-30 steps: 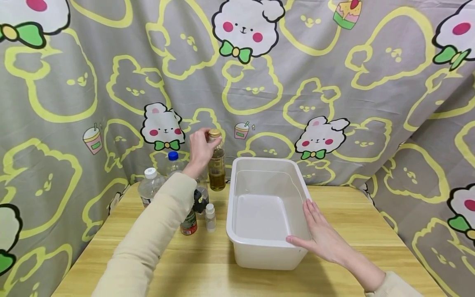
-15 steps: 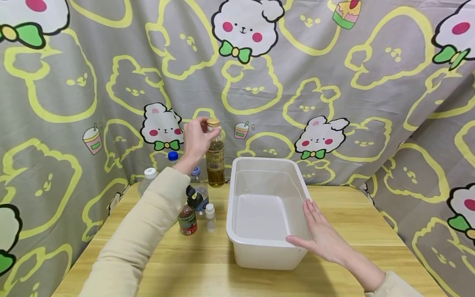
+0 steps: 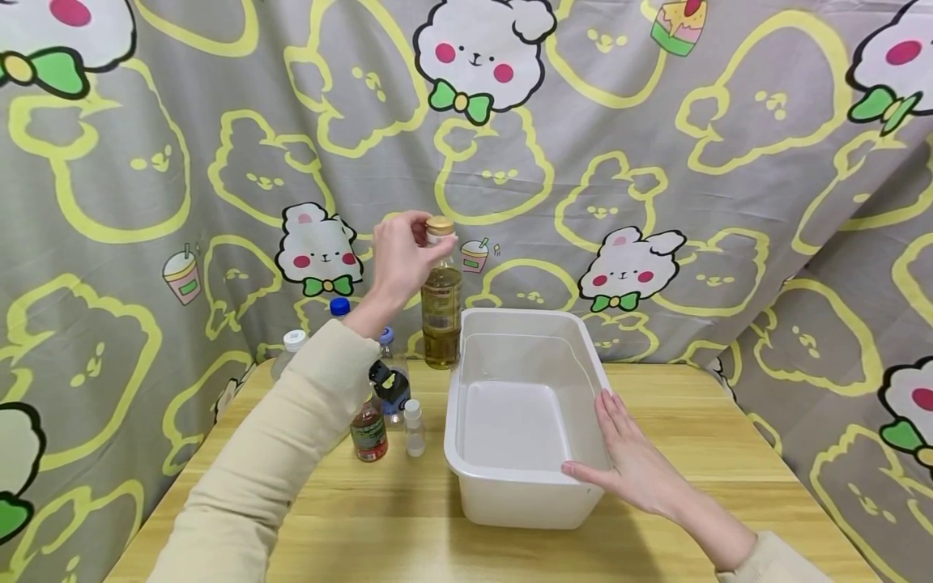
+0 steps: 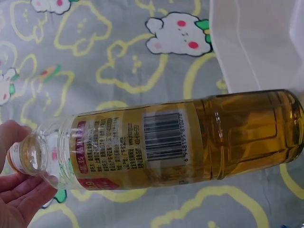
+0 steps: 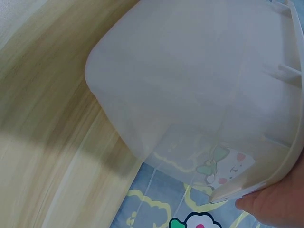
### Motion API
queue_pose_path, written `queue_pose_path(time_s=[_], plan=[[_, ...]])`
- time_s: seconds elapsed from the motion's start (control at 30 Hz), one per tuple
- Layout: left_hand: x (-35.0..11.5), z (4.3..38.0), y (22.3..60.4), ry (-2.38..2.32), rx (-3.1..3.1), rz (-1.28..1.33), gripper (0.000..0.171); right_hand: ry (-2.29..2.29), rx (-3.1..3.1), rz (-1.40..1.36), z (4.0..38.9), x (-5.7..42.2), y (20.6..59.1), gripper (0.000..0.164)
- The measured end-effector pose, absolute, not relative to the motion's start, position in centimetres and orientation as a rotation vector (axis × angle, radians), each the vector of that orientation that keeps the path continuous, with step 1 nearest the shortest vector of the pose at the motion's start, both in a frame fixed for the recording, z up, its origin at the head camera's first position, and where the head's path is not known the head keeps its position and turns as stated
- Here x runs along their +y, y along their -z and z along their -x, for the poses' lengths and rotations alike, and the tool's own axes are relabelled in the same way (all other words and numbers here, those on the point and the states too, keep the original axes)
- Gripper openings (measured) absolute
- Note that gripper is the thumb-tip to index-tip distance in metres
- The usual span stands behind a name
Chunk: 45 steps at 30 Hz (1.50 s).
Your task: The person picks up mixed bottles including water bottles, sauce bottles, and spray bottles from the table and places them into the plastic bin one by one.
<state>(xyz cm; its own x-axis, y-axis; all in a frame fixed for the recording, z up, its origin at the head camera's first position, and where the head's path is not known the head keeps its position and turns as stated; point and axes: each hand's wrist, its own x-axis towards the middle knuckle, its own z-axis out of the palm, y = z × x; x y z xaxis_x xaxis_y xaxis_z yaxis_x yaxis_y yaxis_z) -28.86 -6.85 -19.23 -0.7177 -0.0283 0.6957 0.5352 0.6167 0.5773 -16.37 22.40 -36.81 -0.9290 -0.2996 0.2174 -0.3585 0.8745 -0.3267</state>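
My left hand (image 3: 403, 255) pinches the neck of a clear bottle of amber liquid (image 3: 441, 304) just under its gold cap. Upright, the bottle hangs at the far left rim of a white plastic bin (image 3: 532, 512), its base overlapping that rim in the head view. In the left wrist view a barcode label (image 4: 164, 135) faces the camera, and the thumb and fingers are on the neck. My right hand (image 3: 641, 470) rests on the bin's near right corner, fingers straight along the side and thumb on the front rim. The bin's outer wall (image 5: 180, 71) fills much of the right wrist view.
Left of the bin stand a small white-capped bottle (image 3: 414, 429), a bottle of red contents (image 3: 369, 437), a purple-capped bottle (image 3: 388, 336), a blue-capped bottle (image 3: 339, 307) and a white-capped bottle (image 3: 295, 340). A patterned curtain (image 3: 503, 275) hangs behind the wooden table (image 3: 678, 405).
My left hand has lifted the amber bottle off the table, then carried it right toward the bin. The right hand and the bin have stayed in place.
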Motion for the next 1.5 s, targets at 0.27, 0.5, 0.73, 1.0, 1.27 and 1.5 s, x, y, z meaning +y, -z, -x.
queue_pose_path(time_s=[0.27, 0.5, 0.73, 1.0, 1.27, 1.5], plan=[[-5.0, 28.3, 18.4, 1.077, -2.162, 0.454, 0.031, -0.544, -2.886, -0.505, 16.5, 22.4, 36.7, 0.100], [-3.3, 28.4, 18.5, 1.088, -2.182, 0.484, 0.030, -0.556, -2.883, -0.513, 16.4, 22.5, 36.7, 0.100], [-1.5, 28.7, 19.4, 1.140, -2.184, 0.504, 0.030, -0.567, -2.885, -0.507, 16.4, 22.6, 36.9, 0.100], [0.2, 29.0, 20.6, 1.155, -2.218, 0.507, 0.027, -0.564, -2.886, -0.504, 16.5, 22.5, 37.0, 0.101], [1.6, 30.0, 22.3, 1.141, -2.245, 0.477, 0.029, -0.551, -2.883, -0.506, 16.5, 22.5, 36.9, 0.100], [2.4, 30.7, 23.9, 1.138, -2.293, 0.449, 0.029, -0.548, -2.890, -0.497, 16.5, 22.5, 36.9, 0.101]])
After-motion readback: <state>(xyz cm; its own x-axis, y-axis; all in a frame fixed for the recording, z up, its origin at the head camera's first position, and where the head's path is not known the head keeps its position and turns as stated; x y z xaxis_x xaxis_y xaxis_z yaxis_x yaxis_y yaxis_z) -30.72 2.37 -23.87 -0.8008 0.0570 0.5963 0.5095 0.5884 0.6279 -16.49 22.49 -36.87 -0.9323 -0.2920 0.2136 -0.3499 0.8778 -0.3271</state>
